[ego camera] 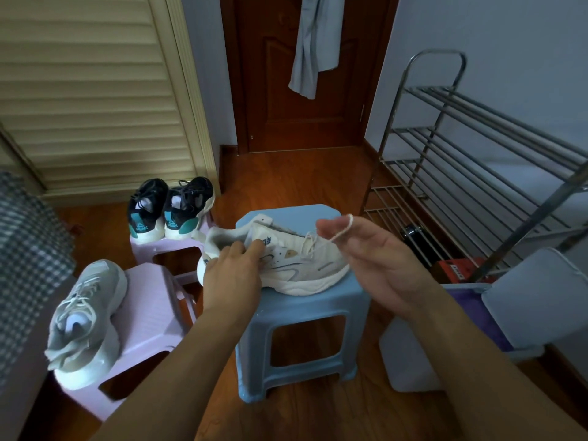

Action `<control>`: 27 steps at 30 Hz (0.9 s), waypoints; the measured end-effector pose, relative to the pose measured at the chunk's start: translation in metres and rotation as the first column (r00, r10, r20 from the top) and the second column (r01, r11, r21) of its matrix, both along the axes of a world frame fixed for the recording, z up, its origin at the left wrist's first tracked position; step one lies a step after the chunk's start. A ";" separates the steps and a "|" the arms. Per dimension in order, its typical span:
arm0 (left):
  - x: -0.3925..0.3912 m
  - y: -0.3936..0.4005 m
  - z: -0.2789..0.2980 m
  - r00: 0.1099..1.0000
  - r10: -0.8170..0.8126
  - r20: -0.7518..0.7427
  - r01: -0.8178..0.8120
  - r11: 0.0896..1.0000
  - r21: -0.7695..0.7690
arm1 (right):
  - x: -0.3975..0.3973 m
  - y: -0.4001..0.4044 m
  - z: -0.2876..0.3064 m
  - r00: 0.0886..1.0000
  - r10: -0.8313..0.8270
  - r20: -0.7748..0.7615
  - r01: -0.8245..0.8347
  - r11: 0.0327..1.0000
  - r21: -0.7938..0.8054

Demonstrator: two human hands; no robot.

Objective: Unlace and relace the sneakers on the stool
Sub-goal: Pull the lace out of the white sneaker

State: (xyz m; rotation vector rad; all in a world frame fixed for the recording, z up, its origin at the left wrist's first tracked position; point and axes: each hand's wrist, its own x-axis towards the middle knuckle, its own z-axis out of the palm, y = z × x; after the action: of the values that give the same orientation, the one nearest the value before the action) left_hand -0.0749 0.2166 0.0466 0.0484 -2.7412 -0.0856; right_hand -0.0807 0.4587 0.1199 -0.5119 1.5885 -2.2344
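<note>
Sneaker first: cream-white, chunky-soled, lying on its side across the top of the blue stool, toe pointing right, heel to the left. Pale blue and grey swooshes run along its flank, and there is a blue logo near the collar, too small to read. A white lace trails up out of the eyelets and loops over a fingertip of the right hand, which hovers just right of the shoe with palm turned inward and fingers loosely extended — the lace hangs on the finger rather than being squeezed. The left hand grips the sneaker at the heel and collar, fingers curled over the edge, covering most of the heel.

How much of the lace is threaded I cannot tell; the eyelet row is blurred and partly behind the hands. The stool's far edge is hidden by the shoe.

Off to the left, a grey sneaker sits on a pink stool, and a black pair (teal at the heels) stands on another pink stool behind it. A metal shoe rack stands to the right — cut off at the frame's edge — and a wooden door stands closed behind, with grey cloth hanging on it.
</note>
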 end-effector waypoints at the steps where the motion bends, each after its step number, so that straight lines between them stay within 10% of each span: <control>1: 0.000 0.001 -0.001 1.000 -0.016 -0.008 0.016 1.000 -0.011 | 0.001 -0.005 0.002 0.997 -0.042 -0.062 0.049 0.992 0.118; 5: 0.000 0.001 -0.001 0.999 -0.018 -0.029 0.016 0.998 -0.059 | 0.009 0.003 0.004 0.951 0.204 0.231 -0.286 0.864 0.415; 9: -0.002 0.001 -0.002 0.999 -0.020 -0.029 0.019 0.998 -0.058 | 0.008 0.026 -0.001 0.864 0.150 0.480 -0.494 0.436 0.752; 12: -0.004 0.000 -0.003 1.000 -0.019 -0.007 0.018 0.999 -0.031 | -0.005 0.021 -0.021 0.971 -0.232 -0.051 0.108 0.238 0.965; 14: -0.004 0.000 -0.003 1.000 -0.017 0.008 0.017 1.000 -0.008 | -0.012 0.005 -0.028 0.840 -0.250 -0.481 0.536 0.250 0.806; 16: -0.002 0.000 -0.002 1.000 -0.015 0.015 0.015 1.000 0.001 | -0.014 -0.016 -0.032 0.780 -0.130 -0.612 0.619 0.310 0.722; 22: 0.000 -0.001 -0.002 0.999 -0.032 -0.002 0.032 0.999 -0.023 | -0.029 -0.062 -0.064 0.525 0.266 -0.808 0.830 0.049 0.555; 24: -0.001 0.000 -0.002 1.000 -0.020 0.003 0.021 1.000 -0.023 | -0.019 -0.063 -0.053 0.629 0.351 -0.694 0.745 -0.014 0.667; 27: -0.001 0.001 0.000 1.000 -0.026 0.003 0.027 0.999 -0.043 | 0.024 -0.054 -0.063 0.764 0.635 0.111 0.117 -0.307 0.945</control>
State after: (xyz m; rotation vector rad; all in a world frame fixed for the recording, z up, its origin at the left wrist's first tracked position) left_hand -0.0761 0.2177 0.0462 0.0002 -2.7459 -0.0340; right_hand -0.0571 0.4049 0.0569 -0.7731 2.4258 0.2574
